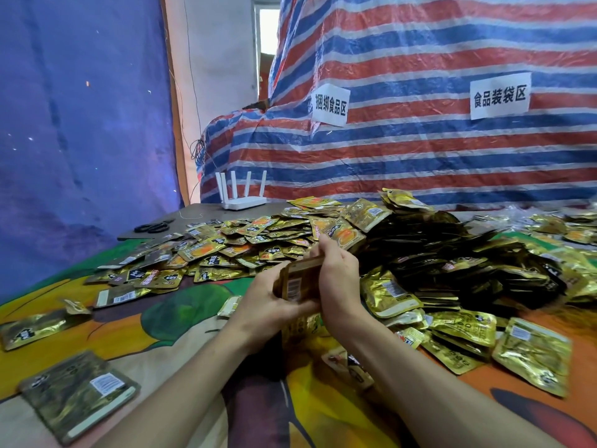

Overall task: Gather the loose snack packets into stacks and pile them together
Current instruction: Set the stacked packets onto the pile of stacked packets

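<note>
Both hands met over the middle of the cloth (129,328): the left hand (268,307) curled under a small stack (295,281) of packets and the right hand (337,279) wrapped round its right edge, holding it just above the cloth. Little looked done. Apart from that stack and what seemed one more flat pile (79,394) at the near left, loose packets (226,250) lay strewn far left, a big heap (436,253) rose to the right, and most of the gathering, I judged, was left.
</note>
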`<state>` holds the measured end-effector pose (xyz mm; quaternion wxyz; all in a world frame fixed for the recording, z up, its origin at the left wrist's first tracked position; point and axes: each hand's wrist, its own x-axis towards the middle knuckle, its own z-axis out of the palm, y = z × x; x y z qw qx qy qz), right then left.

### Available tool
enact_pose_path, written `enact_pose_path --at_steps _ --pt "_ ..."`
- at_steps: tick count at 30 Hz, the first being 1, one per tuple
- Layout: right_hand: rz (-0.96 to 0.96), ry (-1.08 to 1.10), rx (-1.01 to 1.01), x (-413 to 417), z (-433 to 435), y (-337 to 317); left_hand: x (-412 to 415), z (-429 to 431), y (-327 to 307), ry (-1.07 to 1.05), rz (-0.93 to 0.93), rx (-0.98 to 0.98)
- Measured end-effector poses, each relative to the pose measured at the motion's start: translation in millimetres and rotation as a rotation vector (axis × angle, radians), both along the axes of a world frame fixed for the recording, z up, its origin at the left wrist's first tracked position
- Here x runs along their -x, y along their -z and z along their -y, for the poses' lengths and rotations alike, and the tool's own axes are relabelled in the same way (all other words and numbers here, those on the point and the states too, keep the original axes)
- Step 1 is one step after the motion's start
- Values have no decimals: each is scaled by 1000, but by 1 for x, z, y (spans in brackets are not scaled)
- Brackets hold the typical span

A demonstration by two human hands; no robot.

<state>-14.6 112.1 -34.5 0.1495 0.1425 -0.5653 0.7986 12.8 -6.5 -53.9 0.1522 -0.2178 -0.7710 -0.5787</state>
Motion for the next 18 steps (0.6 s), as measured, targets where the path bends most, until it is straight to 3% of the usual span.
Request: enact_pose_path --at_steps 4,7,12,15,18 --pt "73 -18 57 3 -1 -5 -2 -4 0 96 26 -21" --pt "140 -58 -19 1 -2 -2 -2 -7 2 149 104 -89" --pt "160 -141 -48 -2 4 0 2 -12 2 -106 3 -220" --pt "169 -75 -186 -1 11 1 4 -13 0 -157 -35 -352" --pt "214 -32 -393 -1 11 8 3 -9 3 -2 102 -248"
